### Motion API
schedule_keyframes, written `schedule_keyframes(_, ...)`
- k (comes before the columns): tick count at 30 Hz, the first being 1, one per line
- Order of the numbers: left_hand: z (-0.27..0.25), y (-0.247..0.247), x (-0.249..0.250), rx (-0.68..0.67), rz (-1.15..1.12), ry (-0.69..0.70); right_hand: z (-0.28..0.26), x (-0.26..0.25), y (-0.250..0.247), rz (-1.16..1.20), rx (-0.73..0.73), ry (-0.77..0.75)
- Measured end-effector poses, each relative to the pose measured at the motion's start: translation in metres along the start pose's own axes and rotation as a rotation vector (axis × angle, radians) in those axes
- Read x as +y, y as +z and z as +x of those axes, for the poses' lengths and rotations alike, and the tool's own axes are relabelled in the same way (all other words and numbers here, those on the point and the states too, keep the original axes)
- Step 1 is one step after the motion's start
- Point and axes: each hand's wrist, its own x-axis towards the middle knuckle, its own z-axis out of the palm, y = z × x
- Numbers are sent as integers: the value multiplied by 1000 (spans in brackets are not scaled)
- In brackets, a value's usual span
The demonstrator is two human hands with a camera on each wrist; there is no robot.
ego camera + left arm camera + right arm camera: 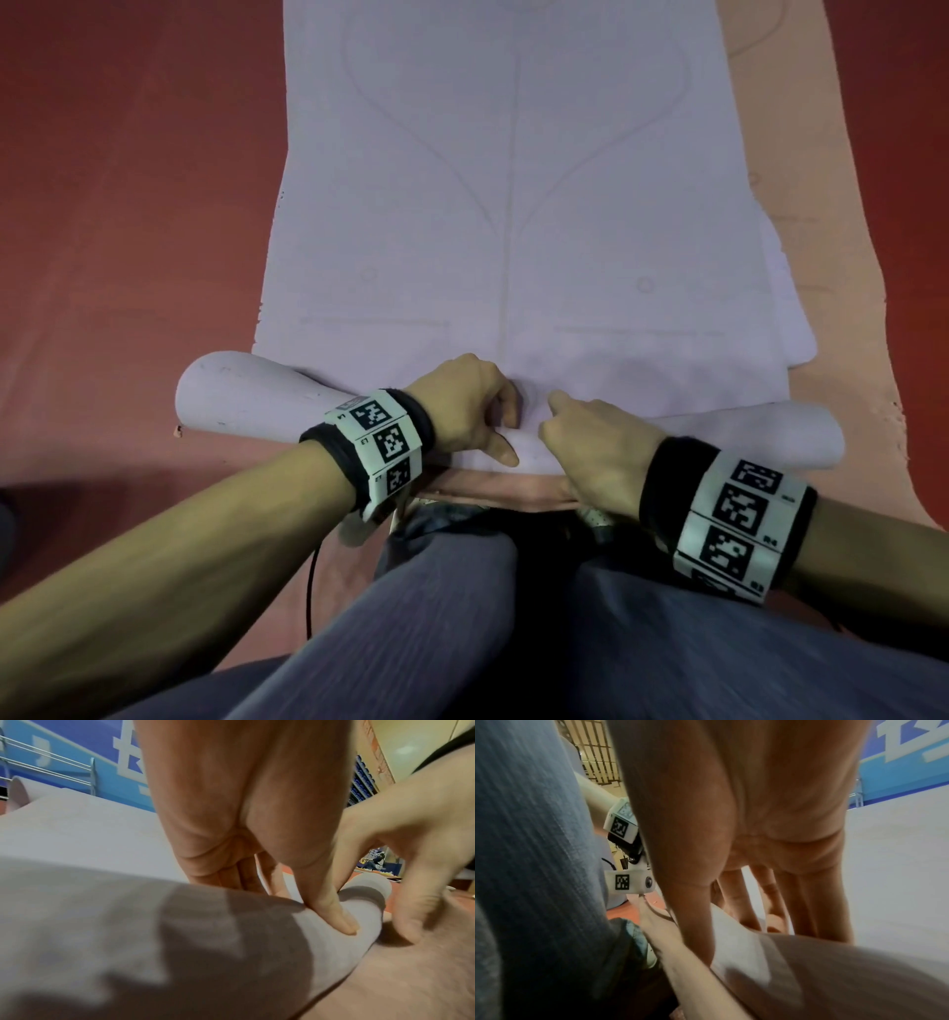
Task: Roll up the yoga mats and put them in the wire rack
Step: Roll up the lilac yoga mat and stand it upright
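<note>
A lavender yoga mat [513, 180] lies flat on a pink mat [832, 267] on the red floor. Its near end is wound into a roll [246, 395] that runs across in front of my knees. Both hands are side by side at the middle of that roll. My left hand [493, 421] grips it, with the thumb dug into the near side and the fingers over the far side, as the left wrist view of the left hand [290, 902] and roll [128, 943] shows. My right hand [560, 426] holds the roll [834, 973] the same way.
My grey-trousered knees [462, 616] are right behind the roll, over the pink mat's near edge. Metal rack bars [51, 766] with a rolled mat [18, 791] beside them stand far off by a blue wall. Red floor [128, 205] lies to the left.
</note>
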Motion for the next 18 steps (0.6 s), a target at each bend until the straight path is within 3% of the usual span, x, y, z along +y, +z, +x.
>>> schedule_keyframes(11,-8,22,-4,-10,211,72,11,7,-5,-29,38,-36)
schedule_keyframes(18,-8,41,-12,101,260,90,9,11,2,6,81,-28)
